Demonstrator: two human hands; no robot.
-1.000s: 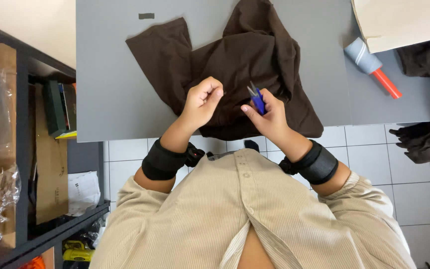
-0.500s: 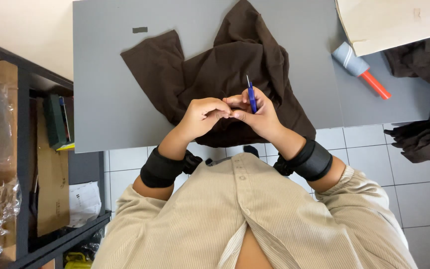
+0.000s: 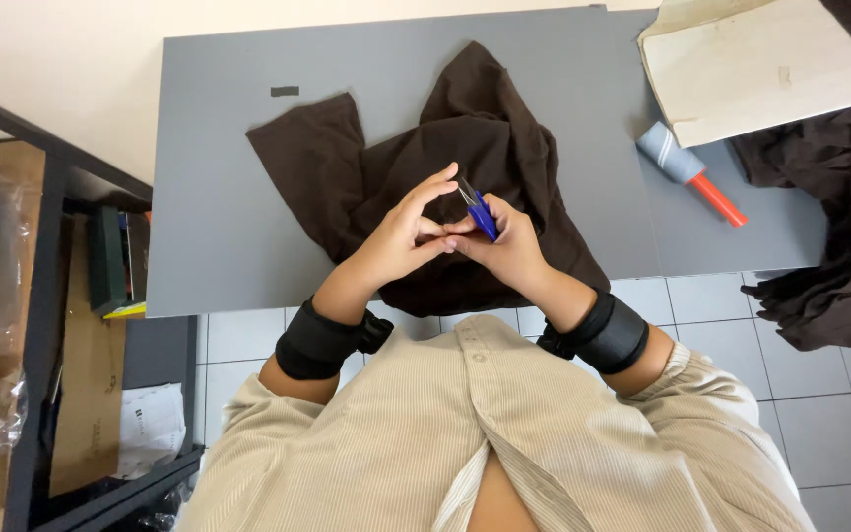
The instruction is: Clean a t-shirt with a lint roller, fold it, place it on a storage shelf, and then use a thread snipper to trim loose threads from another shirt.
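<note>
1. A grey desk [image 3: 219,246] fills the upper middle of the head view, its near edge just ahead of the person's chest.
2. A dark brown garment [image 3: 485,128] lies crumpled at the desk's centre, one flap spread to the left and its lower edge hanging over the near edge.
3. A second dark cloth [image 3: 829,246] drapes off the desk's right end, beside a pale board [image 3: 760,69] at the far right corner.
4. A lint roller [image 3: 687,169] with a grey head and an orange handle lies on the desk, between the garment and the dark cloth.
5. The right hand [image 3: 509,246] hovers above the garment, its grip closed on blue thread snips [image 3: 477,209] whose metal tips point up and left.
6. The left hand [image 3: 401,241] touches the right, thumb and forefinger pinched together near the tips; whether thread lies between them cannot be told.
</note>
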